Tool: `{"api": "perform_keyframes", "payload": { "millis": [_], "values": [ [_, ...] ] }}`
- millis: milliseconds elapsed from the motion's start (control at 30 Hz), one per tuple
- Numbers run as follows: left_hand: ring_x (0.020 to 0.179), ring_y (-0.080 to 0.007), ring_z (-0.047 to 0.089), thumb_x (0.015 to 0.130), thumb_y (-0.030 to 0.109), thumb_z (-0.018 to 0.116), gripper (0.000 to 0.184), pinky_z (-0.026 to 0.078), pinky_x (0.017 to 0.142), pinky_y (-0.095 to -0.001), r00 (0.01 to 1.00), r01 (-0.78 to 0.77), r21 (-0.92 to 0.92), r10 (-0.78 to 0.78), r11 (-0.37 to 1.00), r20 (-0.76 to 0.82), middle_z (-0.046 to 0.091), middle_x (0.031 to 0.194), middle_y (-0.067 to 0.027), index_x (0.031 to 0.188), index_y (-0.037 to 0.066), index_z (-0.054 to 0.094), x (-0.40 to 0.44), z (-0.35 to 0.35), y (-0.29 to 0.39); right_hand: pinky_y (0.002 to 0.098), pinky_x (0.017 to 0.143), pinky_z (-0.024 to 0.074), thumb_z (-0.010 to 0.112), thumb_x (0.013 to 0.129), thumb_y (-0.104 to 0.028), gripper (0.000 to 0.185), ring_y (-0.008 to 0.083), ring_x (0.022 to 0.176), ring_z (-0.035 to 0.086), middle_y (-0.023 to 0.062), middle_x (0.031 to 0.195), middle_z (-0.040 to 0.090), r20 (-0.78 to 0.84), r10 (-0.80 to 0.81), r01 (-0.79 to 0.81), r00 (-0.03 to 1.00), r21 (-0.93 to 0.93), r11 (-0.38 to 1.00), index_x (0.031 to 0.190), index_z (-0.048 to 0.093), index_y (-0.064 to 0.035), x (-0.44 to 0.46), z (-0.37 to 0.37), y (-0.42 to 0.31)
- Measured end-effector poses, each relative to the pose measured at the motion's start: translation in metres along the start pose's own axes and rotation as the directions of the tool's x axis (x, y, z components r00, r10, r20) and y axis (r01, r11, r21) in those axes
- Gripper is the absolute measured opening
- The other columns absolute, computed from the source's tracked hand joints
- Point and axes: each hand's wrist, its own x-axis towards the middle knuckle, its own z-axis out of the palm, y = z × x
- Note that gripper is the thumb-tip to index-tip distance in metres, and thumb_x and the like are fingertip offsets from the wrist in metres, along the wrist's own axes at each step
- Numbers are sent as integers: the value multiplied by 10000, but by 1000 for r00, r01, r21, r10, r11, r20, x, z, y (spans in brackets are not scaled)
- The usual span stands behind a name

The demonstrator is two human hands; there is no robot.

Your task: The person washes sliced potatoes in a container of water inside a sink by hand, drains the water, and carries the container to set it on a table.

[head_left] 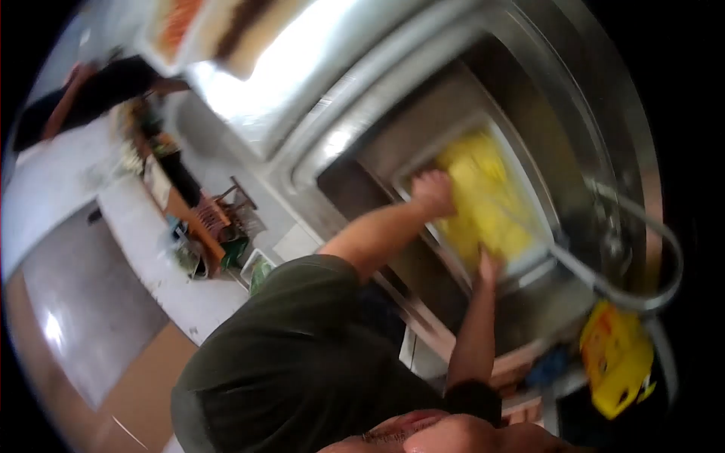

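A pale rectangular tub (534, 262) stands in the steel sink, filled with a mass of yellow pieces of food (483, 192); blur hides their kind. My left hand (433, 193) is at the tub's left side, on the edge of the yellow pieces. Its fingers look curled in, and what they hold, if anything, is hidden. At the near end of the tub, my right hand (488, 268) reaches in against the yellow pieces, its fingers mostly out of sight. A grey hose (585, 275) passes over the tub's right side.
The steel sink (362, 147) surrounds the tub. A yellow bag (618, 359) hangs at the lower right. Food containers (172, 34) stand at the upper left. Behind, a white counter (143, 226) holds assorted items, and another person (83, 98) is beyond it.
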Motion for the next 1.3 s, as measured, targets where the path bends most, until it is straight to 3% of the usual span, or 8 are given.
{"api": "perform_keyframes", "payload": {
  "millis": [67,200,333,533,667,767,867,1300],
  "values": [
    [1261,-336,445,651,587,780,1011,433,991,-470,992,-46,-15,48,999,117,431,1371,-160,1380,33,352,8,7,-4,373,1002,401,759,796,-348,795,275,1214,472,128,1428,433,19,293,-274,956,419,866,1425,377,-48,-40,7,-53],
    [1324,-361,359,662,556,770,1010,423,1010,-444,981,-158,-48,162,986,107,381,1420,-190,1407,20,348,47,40,1,421,950,451,706,845,-184,669,282,1218,479,119,1383,457,103,-69,-5,992,586,810,1417,383,-59,-9,27,-23],
    [974,-313,635,733,358,759,656,531,834,-397,872,-466,-278,489,840,16,621,1114,-214,1225,-22,547,76,57,0,402,943,466,653,876,-109,517,264,1176,526,133,1321,505,224,24,-197,974,795,574,1350,462,-33,-17,27,-81],
    [621,-194,621,815,214,692,406,517,522,-309,974,-66,-806,215,588,77,624,878,-118,1085,-70,586,45,13,9,357,922,439,689,864,-202,573,218,1103,531,139,1249,548,115,-291,134,950,690,711,1331,457,36,-4,10,-104],
    [1143,-316,541,757,477,729,671,472,929,-416,745,-616,-155,508,772,-431,570,1230,-200,1188,4,529,51,29,-22,332,888,452,668,887,-218,505,182,1094,532,115,1230,561,127,-276,138,953,628,766,1288,500,40,-23,-19,-116],
    [1290,-352,398,748,483,745,791,372,1050,-439,975,-220,-20,219,975,-34,469,1342,-211,1300,-2,453,6,-9,-9,335,832,469,688,869,-273,548,217,1013,575,137,1158,601,120,-136,93,983,311,946,1294,500,17,-31,-25,-99],
    [1298,-380,394,720,551,727,884,386,1047,-426,967,-215,215,176,953,186,389,1419,-200,1341,10,406,9,4,-17,342,831,476,702,851,-290,573,242,1001,603,172,1151,615,234,-40,1,971,166,986,1295,499,9,-26,0,-68],
    [1037,-386,600,822,438,649,544,480,894,-441,941,-333,-197,337,922,-15,630,1092,-247,1154,11,593,41,9,-24,370,863,467,636,900,-284,370,288,954,639,203,1004,675,-40,-297,295,954,308,904,1062,643,49,-52,6,-130]
  ]
}}
